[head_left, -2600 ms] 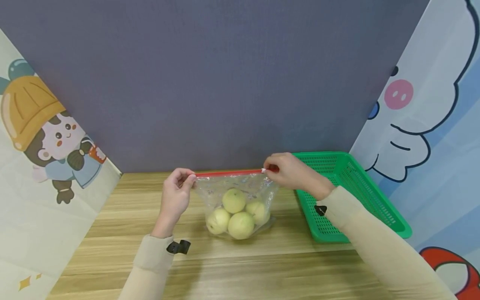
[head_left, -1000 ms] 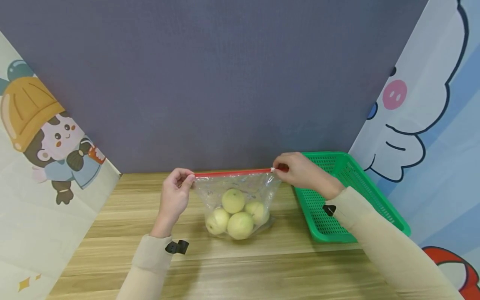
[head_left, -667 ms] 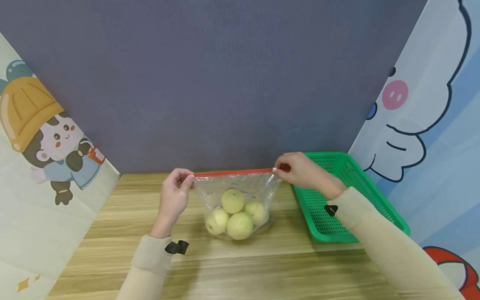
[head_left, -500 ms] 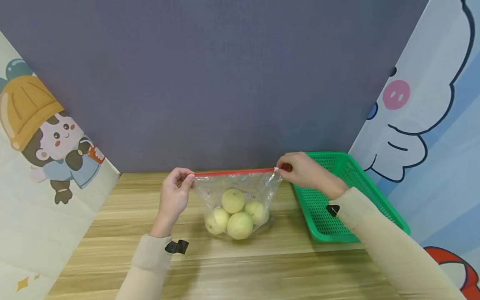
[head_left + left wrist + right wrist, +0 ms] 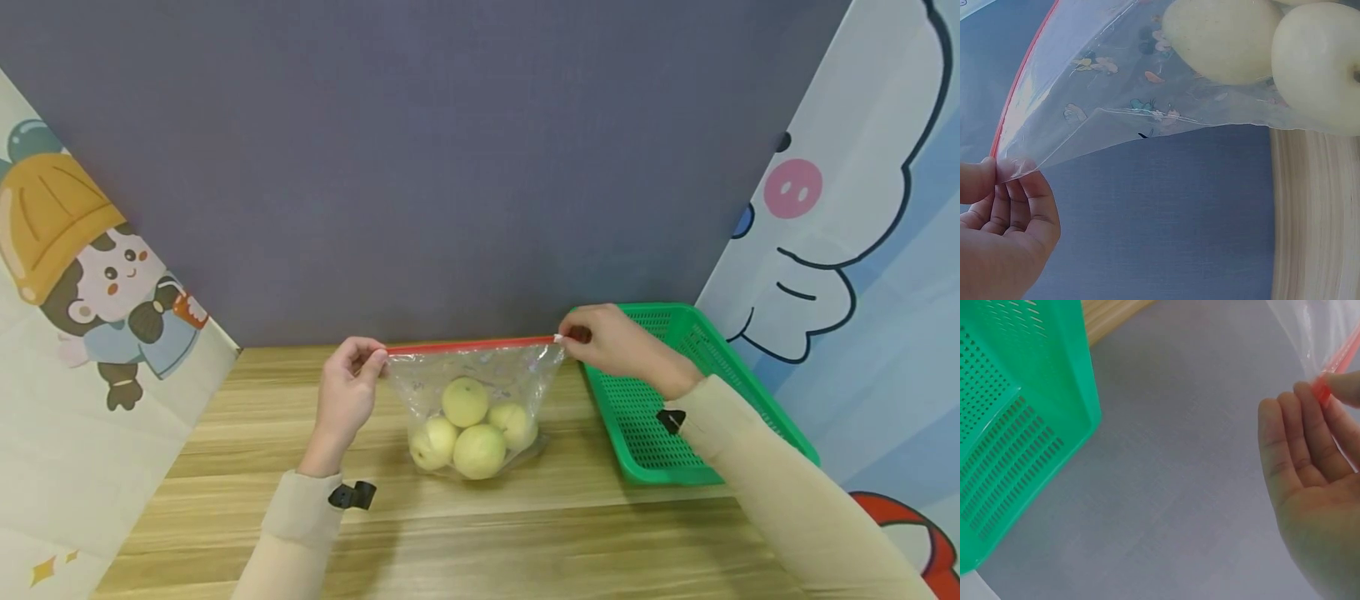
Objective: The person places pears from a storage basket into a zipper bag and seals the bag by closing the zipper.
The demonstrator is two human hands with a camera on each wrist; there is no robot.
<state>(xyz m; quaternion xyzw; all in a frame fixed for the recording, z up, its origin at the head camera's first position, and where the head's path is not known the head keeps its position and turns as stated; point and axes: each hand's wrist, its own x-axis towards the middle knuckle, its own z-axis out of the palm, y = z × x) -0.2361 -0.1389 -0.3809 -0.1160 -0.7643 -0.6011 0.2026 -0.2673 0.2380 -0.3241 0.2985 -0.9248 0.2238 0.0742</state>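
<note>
A clear zip bag (image 5: 420,387) with a red closure strip (image 5: 472,344) stands upright on the table, stretched between both hands. Inside it sit several round, pale yellow-green fruits (image 5: 480,451), piled at the bottom. My left hand (image 5: 348,392) pinches the bag's top left corner between thumb and fingers; the left wrist view has this corner too, with small coloured prints on the film. At the strip's right end, my right hand (image 5: 611,342) pinches the small white slider (image 5: 558,338). In the right wrist view, thumb and forefinger close over the red strip end, hiding the slider.
A green perforated plastic basket (image 5: 626,454) stands on the wood-grain table (image 5: 480,542) to the right, partly under my right forearm. Behind rises a grey-blue panel (image 5: 450,167). Cartoon-printed sheets (image 5: 862,217) flank both sides.
My right hand has moved right with the white slider, along the red strip to the bag's right corner. The left hand and the fruits have stayed nearly in place.
</note>
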